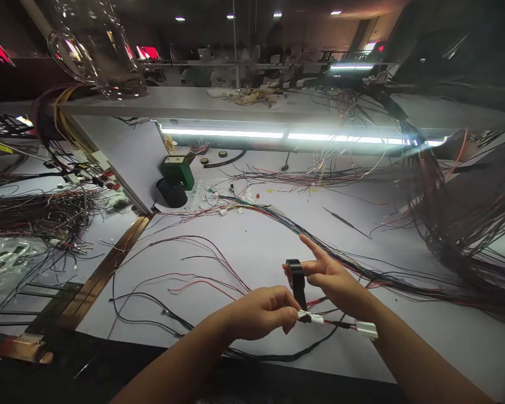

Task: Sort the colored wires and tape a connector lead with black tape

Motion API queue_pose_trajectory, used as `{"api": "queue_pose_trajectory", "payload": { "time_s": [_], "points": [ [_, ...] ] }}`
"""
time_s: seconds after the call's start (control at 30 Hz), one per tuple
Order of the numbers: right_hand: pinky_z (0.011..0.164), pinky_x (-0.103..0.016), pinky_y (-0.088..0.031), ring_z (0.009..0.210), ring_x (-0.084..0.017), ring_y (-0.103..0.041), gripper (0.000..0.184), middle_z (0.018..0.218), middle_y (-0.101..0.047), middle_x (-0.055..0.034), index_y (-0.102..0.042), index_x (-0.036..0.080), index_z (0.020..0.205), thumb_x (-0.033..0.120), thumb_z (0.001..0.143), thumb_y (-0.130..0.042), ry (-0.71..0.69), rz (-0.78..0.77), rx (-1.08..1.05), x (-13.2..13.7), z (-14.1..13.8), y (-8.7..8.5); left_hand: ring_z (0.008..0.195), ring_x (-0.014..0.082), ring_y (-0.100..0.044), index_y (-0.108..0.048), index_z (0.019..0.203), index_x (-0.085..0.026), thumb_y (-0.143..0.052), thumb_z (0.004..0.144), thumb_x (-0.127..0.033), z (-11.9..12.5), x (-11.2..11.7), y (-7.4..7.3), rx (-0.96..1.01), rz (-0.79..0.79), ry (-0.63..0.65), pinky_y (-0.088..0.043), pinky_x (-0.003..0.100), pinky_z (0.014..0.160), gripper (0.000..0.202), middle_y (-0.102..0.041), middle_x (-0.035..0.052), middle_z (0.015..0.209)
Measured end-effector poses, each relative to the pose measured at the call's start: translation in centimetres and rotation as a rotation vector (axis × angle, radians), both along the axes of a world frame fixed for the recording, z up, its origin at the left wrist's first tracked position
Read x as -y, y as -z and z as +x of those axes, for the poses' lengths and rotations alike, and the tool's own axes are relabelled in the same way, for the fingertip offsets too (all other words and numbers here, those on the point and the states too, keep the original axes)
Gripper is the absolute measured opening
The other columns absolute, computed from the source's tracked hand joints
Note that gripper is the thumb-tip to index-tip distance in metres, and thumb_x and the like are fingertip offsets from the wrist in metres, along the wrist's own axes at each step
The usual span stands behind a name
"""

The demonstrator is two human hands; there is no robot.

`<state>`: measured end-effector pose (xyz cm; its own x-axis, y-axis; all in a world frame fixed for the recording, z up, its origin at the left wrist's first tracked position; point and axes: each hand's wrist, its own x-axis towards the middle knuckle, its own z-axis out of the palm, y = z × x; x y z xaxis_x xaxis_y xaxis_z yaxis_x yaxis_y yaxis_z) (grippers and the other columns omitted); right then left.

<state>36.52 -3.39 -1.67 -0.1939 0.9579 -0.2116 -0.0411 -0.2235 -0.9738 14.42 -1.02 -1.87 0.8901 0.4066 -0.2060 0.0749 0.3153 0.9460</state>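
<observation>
My left hand (269, 310) pinches the end of a white connector (311, 317) between thumb and fingers. Black tape is partly wrapped around this connector. Red and black wires run from it to a second white connector (366, 329), which lies against my right wrist. A roll of black tape (294, 272) hangs on the fingers of my right hand (326, 274), whose index finger points outward. From the roll, a strip of tape stretches down to the connector in my left hand. Beneath my hands lies a thick black cable (286, 357).
A long wire bundle (278, 216) crosses the white table (219, 247). Toward the back stand a green box (180, 171) and a black cylinder (171, 192). Tweezers (345, 220) lie to the right. A shelf (185, 104) holds a glass jug (105, 56); dark wires (437, 213) hang at right.
</observation>
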Motion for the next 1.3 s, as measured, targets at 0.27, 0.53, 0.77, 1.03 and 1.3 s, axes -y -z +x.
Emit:
{"api": "queue_pose_trajectory", "payload": {
  "time_s": [0.27, 0.53, 0.77, 1.03, 1.3],
  "points": [
    [0.107, -0.056, -0.030, 0.123, -0.027, -0.049, 0.074, 0.112, -0.067, -0.0037, -0.020, 0.034, 0.148, 0.019, 0.084, -0.055, -0.282, 0.227, 0.257, 1.7, 0.7, -5.8, 0.062, 0.0107, -0.046, -0.041, 0.092, -0.020, -0.059, 0.085, -0.029, 0.9, -1.2, 1.1, -0.118, -0.015, -0.177, -0.032, 0.024, 0.059, 0.022, -0.057, -0.0023, 0.069],
    [0.094, -0.052, -0.042, 0.113, -0.031, -0.054, 0.028, 0.109, -0.065, -0.0080, -0.056, 0.026, 0.114, 0.041, 0.090, -0.052, -0.003, 0.299, 0.669, 4.3, -2.4, -1.8, 0.051, 0.0065, -0.039, -0.040, 0.108, -0.022, -0.066, 0.083, -0.036, 0.3, -1.4, 0.9, 0.202, -0.391, -0.359, -0.024, 0.021, 0.051, 0.039, -0.056, -0.0025, 0.068],
    [0.089, -0.045, -0.040, 0.088, -0.024, -0.061, 0.032, 0.084, -0.069, -0.0017, -0.054, 0.023, 0.118, 0.031, 0.086, -0.054, 0.065, 0.484, 0.832, 0.8, -4.2, -2.4, 0.071, 0.0143, -0.055, -0.059, 0.109, -0.017, -0.063, 0.084, -0.041, -0.1, -1.2, -1.1, 0.041, -0.011, -0.359, -0.041, 0.026, 0.064, 0.035, -0.061, 0.0034, 0.077],
    [0.070, -0.034, -0.039, 0.060, -0.016, -0.056, 0.012, 0.072, -0.067, -0.0012, -0.063, 0.021, 0.082, 0.024, 0.089, -0.053, -0.022, 0.638, 1.012, -1.7, -5.4, -2.3, 0.090, 0.0190, -0.056, -0.070, 0.087, -0.020, -0.065, 0.083, -0.030, -0.5, -1.9, -1.3, -0.106, 0.551, -0.688, -0.042, 0.031, 0.082, 0.012, -0.065, 0.0045, 0.092],
    [0.095, -0.043, -0.039, 0.062, -0.017, -0.050, 0.026, 0.059, -0.055, 0.0014, -0.060, 0.024, 0.074, 0.013, 0.089, -0.042, -0.154, 1.129, 1.057, 0.1, -9.5, -2.9, 0.066, 0.0113, -0.051, -0.068, 0.076, -0.013, -0.078, 0.067, -0.044, -0.6, -4.8, 1.8, 0.024, -0.092, -0.958, -0.038, 0.024, 0.064, 0.034, -0.060, 0.0009, 0.070]
  ]
}}
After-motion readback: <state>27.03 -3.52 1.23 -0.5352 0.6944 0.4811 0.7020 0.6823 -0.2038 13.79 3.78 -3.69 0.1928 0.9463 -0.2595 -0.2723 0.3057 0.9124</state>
